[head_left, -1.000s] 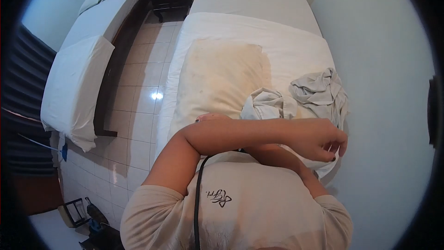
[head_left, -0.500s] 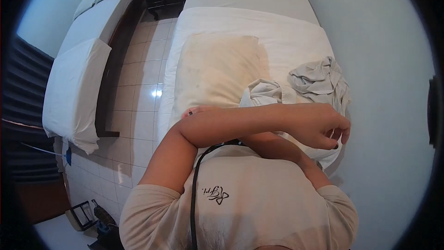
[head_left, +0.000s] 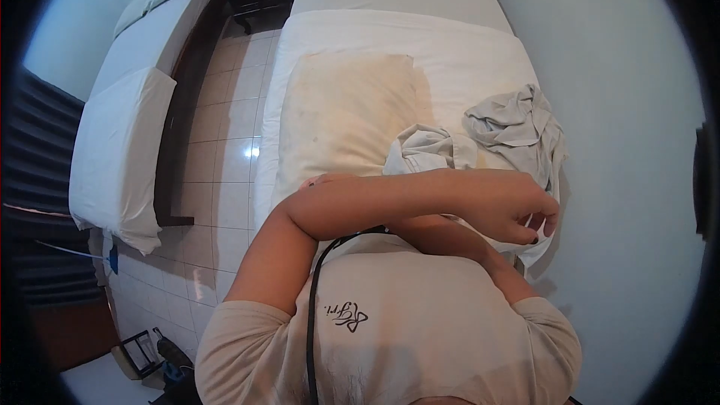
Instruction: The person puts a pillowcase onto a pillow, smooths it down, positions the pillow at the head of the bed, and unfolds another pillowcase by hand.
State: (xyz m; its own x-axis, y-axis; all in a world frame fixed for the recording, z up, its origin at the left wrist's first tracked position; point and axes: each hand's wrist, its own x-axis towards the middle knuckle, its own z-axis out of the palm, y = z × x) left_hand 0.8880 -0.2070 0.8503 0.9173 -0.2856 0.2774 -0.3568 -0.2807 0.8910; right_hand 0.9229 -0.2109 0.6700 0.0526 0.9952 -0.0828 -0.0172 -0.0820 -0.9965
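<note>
- Left hand (head_left: 517, 214) is hovering, loosely open.
- Right hand (head_left: 330, 178) is mostly hiding, grip unclear.
- Crumpled cloth (head_left: 512, 121) is lying right of the stained pillow (head_left: 349, 109) on white bedding (head_left: 472, 52).

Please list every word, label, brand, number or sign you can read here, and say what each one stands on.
"fri.", probably, within stylised black lettering on the beige shirt; the remaining letters are too unclear to read.
No other text is legible; the items on the nightstand are too small to tell.
</note>
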